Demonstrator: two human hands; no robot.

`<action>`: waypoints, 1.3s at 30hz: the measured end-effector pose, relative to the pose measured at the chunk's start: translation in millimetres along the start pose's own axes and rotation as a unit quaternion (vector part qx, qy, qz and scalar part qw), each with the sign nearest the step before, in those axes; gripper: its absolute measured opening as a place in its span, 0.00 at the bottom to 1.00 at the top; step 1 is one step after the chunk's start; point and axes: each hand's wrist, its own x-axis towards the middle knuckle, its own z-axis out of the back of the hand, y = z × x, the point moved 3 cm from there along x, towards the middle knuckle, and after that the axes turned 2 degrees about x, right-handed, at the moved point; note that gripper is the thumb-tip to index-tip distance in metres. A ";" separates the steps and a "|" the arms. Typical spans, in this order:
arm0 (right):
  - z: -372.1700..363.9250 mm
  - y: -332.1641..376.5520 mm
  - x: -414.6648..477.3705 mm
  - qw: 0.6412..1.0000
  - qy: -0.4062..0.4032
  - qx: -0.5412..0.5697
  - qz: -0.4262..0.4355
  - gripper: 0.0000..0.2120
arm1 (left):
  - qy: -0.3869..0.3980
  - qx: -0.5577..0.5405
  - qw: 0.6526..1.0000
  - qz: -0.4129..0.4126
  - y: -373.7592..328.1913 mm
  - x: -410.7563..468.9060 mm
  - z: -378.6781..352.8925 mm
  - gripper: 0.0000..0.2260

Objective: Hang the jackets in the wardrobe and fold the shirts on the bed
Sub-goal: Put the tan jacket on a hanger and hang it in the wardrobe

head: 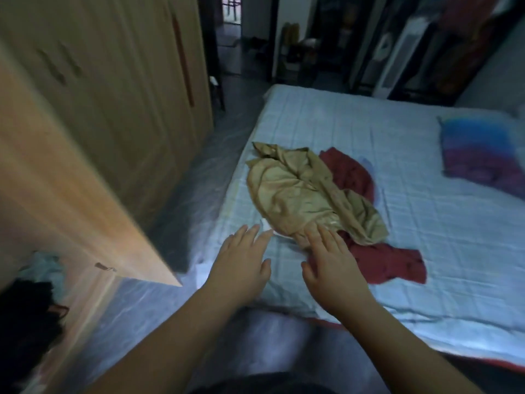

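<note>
Tan shirt [301,194] is lying crumpled near the left edge of the bed [426,223], thin shiny fabric, creased and bunched. It is sitting partly on top of a red shirt [383,263], matte and rumpled, which is sticking out behind it and towards the near side.

Right hand [335,263] is reaching flat, fingers straight and slightly spread, gripping nothing. Its fingertips are overlapping the tan shirt's near hem and its palm is lying over the red shirt; blur, so cannot tell how firmly it is touching. Left hand [241,260] is also stretched flat, fingers straight, holding nothing. It is hovering over the sheet just beside the tan shirt, fingertips near a small white piece [267,226] that is peeking out from under the hem.

The bed is wearing a pale blue checked sheet, wrinkled. A blue-purple pillow [483,155] is lying at the far right, well apart from the shirts.

A wooden wardrobe [113,95] is standing left of the bed, with a glossy floor [184,194] between them. One door [56,194] is swinging open towards the camera. Inside at the lower left, dark clothes [25,317] and a teal cloth [45,265] are showing.
</note>
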 end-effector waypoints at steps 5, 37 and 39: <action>29.2 -88.7 -14.8 0.995 -0.051 0.023 -0.080 0.33 | 0.000 -0.017 0.997 -0.071 -77.6 58.3 -13.7 0.27; -58.5 -225.7 210.4 0.957 0.038 0.118 -0.264 0.34 | 0.166 -0.080 0.979 -0.086 -3.8 353.3 -137.3 0.26; -67.8 -243.7 213.9 0.951 0.047 0.124 -0.279 0.33 | 0.180 -0.074 0.978 -0.079 -5.4 367.7 -146.4 0.27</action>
